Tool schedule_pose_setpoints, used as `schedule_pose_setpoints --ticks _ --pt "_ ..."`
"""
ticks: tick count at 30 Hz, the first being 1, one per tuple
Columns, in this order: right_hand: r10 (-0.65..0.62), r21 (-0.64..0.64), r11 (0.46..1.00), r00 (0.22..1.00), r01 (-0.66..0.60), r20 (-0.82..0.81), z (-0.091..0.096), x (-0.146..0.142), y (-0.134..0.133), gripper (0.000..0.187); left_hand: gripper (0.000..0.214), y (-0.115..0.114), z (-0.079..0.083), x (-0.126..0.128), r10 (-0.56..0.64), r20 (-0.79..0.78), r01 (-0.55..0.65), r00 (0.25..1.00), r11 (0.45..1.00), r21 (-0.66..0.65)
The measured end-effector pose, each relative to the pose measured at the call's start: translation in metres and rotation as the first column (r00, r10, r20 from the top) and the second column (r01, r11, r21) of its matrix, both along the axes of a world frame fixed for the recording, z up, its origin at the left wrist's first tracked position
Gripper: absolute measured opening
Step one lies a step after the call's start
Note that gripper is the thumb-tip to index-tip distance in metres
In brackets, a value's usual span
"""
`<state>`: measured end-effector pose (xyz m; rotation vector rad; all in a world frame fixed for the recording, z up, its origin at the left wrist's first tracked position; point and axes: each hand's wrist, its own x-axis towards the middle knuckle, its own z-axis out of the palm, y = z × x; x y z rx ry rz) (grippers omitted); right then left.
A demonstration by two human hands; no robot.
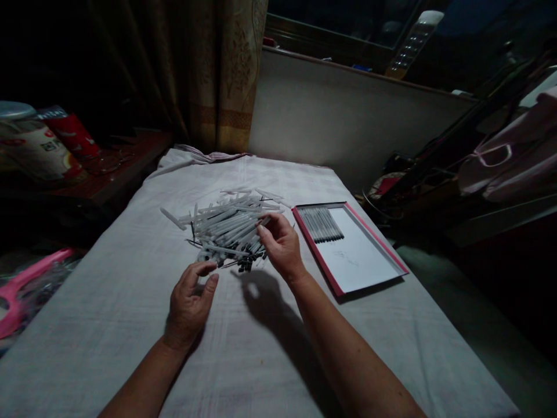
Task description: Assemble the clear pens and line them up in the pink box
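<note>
A loose heap of translucent pen barrels [230,223] lies in the middle of the cloth, with black tips and dark pieces mixed in at its near side. Over the heap's right side, my right hand [281,244] pinches a slim pen barrel [264,220] between thumb and fingers; much of it is hidden. My left hand [189,299] rests just in front of the heap, its thumb and fingers apart and nothing visible between them. To the right lies a shallow red-edged box [357,267]. A row of black-tipped pens [321,224] fills its far left corner, side by side.
A pale cloth [226,360] covers the table. On a side table at left stand a lidded jar [37,145] and a red container [72,133]. A pink plastic object [26,284] is at the left edge. A bottle [413,46] stands on the windowsill behind.
</note>
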<state>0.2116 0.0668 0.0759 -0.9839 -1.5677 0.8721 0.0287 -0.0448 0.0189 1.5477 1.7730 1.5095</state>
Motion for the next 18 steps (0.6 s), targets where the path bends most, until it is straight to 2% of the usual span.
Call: schedule_pose_setpoints --ticks 2,4,7,10,12,15,16,18 --pt "0.021 -0.24 0.968 0.978 -0.072 -0.208 -0.008 -0.002 -0.012 0.027 0.028 -0.001 0.001 0.003 -0.038 -0.154 0.052 0.987 0.995 0.089" --pt "0.033 -0.386 0.908 0.945 -0.165 -0.327 -0.018 -0.008 -0.025 0.032 0.032 -0.001 -0.001 0.006 -0.087 -0.247 0.117 0.965 0.987 0.107" --pt "0.074 -0.439 0.861 0.917 -0.258 -0.393 -0.029 -0.02 -0.039 0.032 0.037 0.0 -0.008 0.008 -0.162 -0.318 0.183 0.934 0.982 0.036" --pt "0.19 -0.4 0.853 0.913 -0.335 -0.36 -0.035 -0.027 -0.043 0.026 0.037 0.0 -0.013 0.007 -0.17 -0.294 0.161 0.941 0.986 -0.053" --pt "0.253 -0.356 0.875 0.936 -0.329 -0.243 -0.037 -0.026 -0.04 0.022 0.039 0.0 -0.013 0.004 -0.127 -0.234 0.104 0.964 0.989 -0.105" --pt "0.27 -0.307 0.924 0.957 -0.227 0.107 -0.036 -0.021 -0.034 0.021 0.043 0.0 -0.009 -0.001 -0.046 -0.115 0.025 0.992 0.984 -0.178" --pt "0.27 -0.295 0.936 0.931 -0.194 0.245 -0.034 -0.02 -0.033 0.023 0.044 0.0 -0.007 -0.002 -0.025 -0.075 0.01 0.997 0.981 -0.193" --pt "0.282 -0.275 0.948 0.819 -0.159 0.499 -0.03 -0.019 -0.033 0.028 0.047 0.001 -0.005 -0.003 0.004 -0.01 -0.006 1.0 0.979 -0.203"
